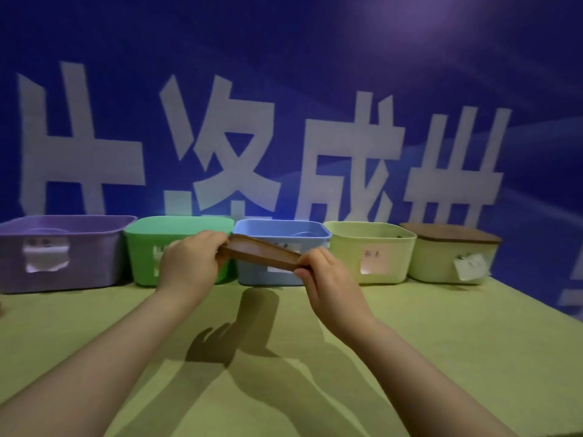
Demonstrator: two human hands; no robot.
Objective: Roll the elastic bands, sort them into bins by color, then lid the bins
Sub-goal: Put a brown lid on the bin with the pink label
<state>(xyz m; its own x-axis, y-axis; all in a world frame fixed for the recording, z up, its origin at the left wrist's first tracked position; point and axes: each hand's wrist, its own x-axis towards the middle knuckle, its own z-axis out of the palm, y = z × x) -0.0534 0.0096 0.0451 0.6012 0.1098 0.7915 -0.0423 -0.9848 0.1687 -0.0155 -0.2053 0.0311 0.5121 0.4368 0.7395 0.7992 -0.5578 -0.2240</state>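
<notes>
Both hands grip a brown lid [260, 252], tilted, above the desk [441, 342] before the blue bin [280, 230]; the left hand [189, 263] curls round its left end; the right hand [328, 279] pinches its right end; purple bin [60, 257], green bin [176, 228] and pale yellow bin [372, 250] stand open; the rightmost bin [441, 263] is lidded.

A yellow-green worktop [441, 357] in front of a deep blue banner [284, 42] printed with large white characters [236, 146].

The worktop fills the lower half of the view, matte and evenly coloured, its right edge running diagonally back toward the banner. Dark shadows [239, 326] lie across its middle. The banner stands behind like a wall and covers the whole upper half. Four big pale block characters run across it in a row, slightly blurred. A soft purple glow [419, 11] sits near the top right.
</notes>
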